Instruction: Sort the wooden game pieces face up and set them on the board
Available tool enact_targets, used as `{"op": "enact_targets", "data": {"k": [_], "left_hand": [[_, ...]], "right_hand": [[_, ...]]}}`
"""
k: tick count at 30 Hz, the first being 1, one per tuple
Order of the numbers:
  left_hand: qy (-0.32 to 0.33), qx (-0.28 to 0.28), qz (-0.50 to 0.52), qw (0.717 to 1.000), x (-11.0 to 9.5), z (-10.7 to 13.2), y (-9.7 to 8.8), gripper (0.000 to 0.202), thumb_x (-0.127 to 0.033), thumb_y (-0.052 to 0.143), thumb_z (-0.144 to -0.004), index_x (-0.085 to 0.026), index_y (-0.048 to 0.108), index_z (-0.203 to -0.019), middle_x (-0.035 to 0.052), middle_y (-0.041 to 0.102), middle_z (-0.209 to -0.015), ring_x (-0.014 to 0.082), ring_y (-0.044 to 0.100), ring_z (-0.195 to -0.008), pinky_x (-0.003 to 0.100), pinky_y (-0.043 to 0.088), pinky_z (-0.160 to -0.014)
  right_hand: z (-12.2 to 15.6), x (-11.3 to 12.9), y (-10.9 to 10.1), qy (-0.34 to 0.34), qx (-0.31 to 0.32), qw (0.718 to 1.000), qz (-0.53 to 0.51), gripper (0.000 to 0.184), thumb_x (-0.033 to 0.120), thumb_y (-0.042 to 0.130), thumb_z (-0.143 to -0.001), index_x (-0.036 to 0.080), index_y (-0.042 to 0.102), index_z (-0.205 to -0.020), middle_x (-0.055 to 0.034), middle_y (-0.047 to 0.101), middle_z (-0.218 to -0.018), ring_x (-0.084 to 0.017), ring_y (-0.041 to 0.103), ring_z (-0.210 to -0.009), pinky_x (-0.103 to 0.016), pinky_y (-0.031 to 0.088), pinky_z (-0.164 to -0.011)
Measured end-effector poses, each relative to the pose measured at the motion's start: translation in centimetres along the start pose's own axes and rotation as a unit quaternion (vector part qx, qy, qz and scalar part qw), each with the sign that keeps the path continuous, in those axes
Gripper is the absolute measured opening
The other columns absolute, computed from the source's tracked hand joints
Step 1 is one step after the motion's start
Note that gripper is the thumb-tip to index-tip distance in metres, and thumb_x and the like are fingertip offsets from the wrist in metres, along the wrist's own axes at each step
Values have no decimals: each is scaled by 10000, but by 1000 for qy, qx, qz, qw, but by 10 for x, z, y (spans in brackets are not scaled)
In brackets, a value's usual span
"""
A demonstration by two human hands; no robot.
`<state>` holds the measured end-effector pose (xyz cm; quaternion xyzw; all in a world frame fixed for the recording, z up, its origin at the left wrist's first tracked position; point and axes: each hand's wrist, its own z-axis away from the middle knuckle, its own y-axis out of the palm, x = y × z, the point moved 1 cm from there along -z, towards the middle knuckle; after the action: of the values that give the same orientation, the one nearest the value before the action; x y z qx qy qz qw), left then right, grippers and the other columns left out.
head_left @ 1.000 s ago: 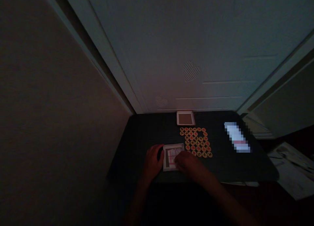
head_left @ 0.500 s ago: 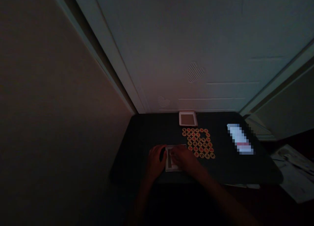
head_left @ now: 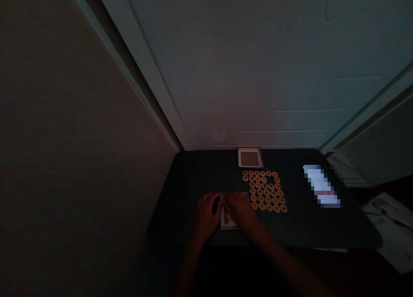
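A shallow white box (head_left: 234, 227) lies near the front of the dark table. My left hand (head_left: 208, 211) curls along its left side, thumb and fingers on the rim. My right hand (head_left: 240, 208) reaches over the box with its fingers pinched together at the upper left corner, close to my left fingertips. Whatever the pinch holds is too dark and small to make out. Right of the box, round game discs (head_left: 265, 193) with red and dark marks lie flat in rows, with a gap in the upper right part.
At the table's back edge against the white door (head_left: 232, 73) rests a second shallow box or lid (head_left: 250, 167). A lit, blurred-out phone-like object (head_left: 321, 186) lies on the right of the dark table (head_left: 187, 172). Pale papers (head_left: 392, 228) are beyond the right edge.
My right hand has shifted within the box to its upper left corner, nearer my left fingers. My left hand stays on the box's side. The view has moved slightly.
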<state>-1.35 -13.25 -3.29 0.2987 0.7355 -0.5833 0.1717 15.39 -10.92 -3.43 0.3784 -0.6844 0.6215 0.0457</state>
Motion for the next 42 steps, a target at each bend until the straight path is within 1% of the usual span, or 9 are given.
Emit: {"op": "enact_targets", "data": {"k": [4, 7, 10, 17, 22, 34, 42], "left_hand": [[1, -1, 0, 1000, 0, 0, 0, 291, -267, 511, -988, -245, 610, -1261, 72, 676, -1264, 248, 594, -1217, 467, 455, -1066], [-3, -2, -1, 1000, 0, 0, 0, 289, -272, 512, -987, -248, 613, -1257, 72, 677, -1256, 249, 599, -1212, 467, 459, -1064], [-6, 0, -2, 1000, -1, 0, -1, 286, -280, 508, -990, -250, 618, -1252, 72, 678, -1251, 251, 601, -1211, 465, 462, -1062], [3, -4, -7, 1000, 1, 0, 0, 284, -270, 521, -994, -247, 616, -1261, 68, 681, -1245, 247, 606, -1191, 456, 470, -1045], [15, -15, -8, 1000, 3, 0, 2, 277, -262, 541, -986, -253, 625, -1249, 61, 695, -1222, 246, 621, -1163, 453, 484, -1027], [14, -15, -13, 1000, 3, -1, 2, 283, -260, 535, -983, -254, 626, -1250, 64, 691, -1226, 254, 617, -1170, 460, 486, -1021], [16, -15, -11, 1000, 3, -1, 2, 289, -266, 540, -985, -255, 616, -1264, 66, 687, -1235, 253, 613, -1179, 465, 481, -1029]], "right_hand": [[2, -2, 0, -6, -17, 1000, -11, 111, 220, 590, -983, 211, 687, -1035, -85, 691, -1032, -243, 636, -1016, -377, 514, -920], [3, -3, -1, -12, -17, 1000, -17, 144, 166, 598, -949, 216, 683, -1054, -81, 685, -1041, -248, 630, -1018, -385, 523, -914], [3, -4, 1, -9, -16, 1000, -9, 165, 130, 602, -918, 217, 683, -1033, -81, 684, -1030, -251, 627, -1010, -386, 525, -906], [3, -5, 5, -10, -30, 999, 9, 140, 145, 611, -926, 207, 676, -1034, -82, 681, -1010, -247, 632, -981, -379, 519, -898], [2, -3, 3, -4, -46, 999, 27, 112, 160, 629, -931, 213, 676, -1017, -74, 684, -994, -239, 635, -960, -360, 517, -876], [1, -3, 1, -22, -43, 997, 59, 53, 191, 639, -947, 211, 686, -960, -61, 717, -942, -238, 647, -933, -371, 491, -897], [2, -3, 0, -27, -54, 997, 44, 85, 174, 654, -931, 212, 690, -998, -63, 713, -974, -235, 647, -925, -352, 509, -850]]}}
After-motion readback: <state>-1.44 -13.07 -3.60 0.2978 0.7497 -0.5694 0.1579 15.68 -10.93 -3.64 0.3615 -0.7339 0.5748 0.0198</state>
